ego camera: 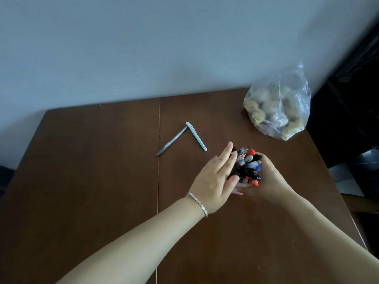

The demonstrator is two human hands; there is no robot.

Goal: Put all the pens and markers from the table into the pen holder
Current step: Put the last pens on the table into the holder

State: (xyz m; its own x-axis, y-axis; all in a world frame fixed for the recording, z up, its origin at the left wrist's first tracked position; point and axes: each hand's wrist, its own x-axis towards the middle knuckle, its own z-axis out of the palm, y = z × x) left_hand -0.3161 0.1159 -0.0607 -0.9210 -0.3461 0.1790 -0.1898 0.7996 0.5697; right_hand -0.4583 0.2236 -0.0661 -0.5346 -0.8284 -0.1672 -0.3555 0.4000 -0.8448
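The pen holder (239,191) stands right of the table's middle, packed with several pens and markers (249,165) in black, red, blue and clear. My right hand (268,179) wraps around its right side and grips it. My left hand (215,177) lies flat against the left side of the bunch, fingers straight, holding nothing. Two pens lie loose on the table to the upper left: a grey pen (171,141) and a light blue pen (196,136), their far ends touching in an inverted V. Most of the holder is hidden by my hands.
A clear plastic bag (279,107) with beige lumps sits at the table's far right corner. The brown table (92,171) meets a pale wall at the back. Dark furniture stands beyond the right edge.
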